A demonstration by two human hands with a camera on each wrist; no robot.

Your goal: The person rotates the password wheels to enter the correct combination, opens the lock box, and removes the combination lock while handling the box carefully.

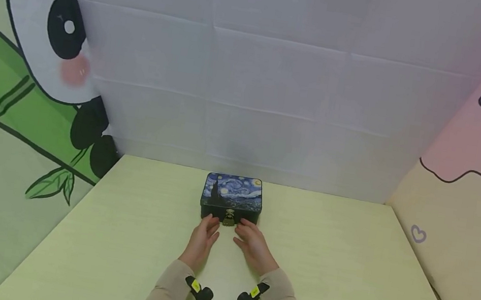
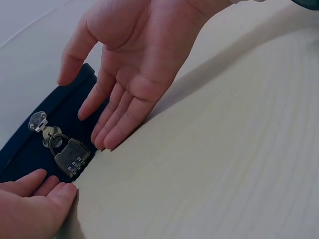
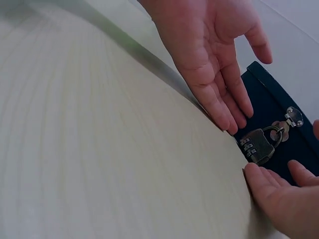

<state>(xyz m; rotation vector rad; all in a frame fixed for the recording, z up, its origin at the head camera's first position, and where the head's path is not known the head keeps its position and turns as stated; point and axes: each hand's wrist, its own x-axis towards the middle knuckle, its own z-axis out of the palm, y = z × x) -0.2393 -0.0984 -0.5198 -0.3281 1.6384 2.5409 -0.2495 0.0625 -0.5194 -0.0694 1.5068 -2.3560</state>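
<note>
Two bare hands, the left hand (image 1: pixel 200 241) and the right hand (image 1: pixel 255 249), flank the lock (image 2: pixel 71 155) on the box (image 1: pixel 233 191). We see both palms turned inward, fingers loosely extended and gripping nothing; whether any fingertip touches the box, we cannot tell. The box sits upright near the far edge of the table (image 1: pixel 117 235), latch side toward us, probably so that the lock can be reached straight on. The lock hangs by its shackle at the latch (image 2: pixel 39 121), which we judge keeps the lid fastened. Its dials (image 2: pixel 76 166) face outward, and the gap between the hands leaves them uncovered.
</note>
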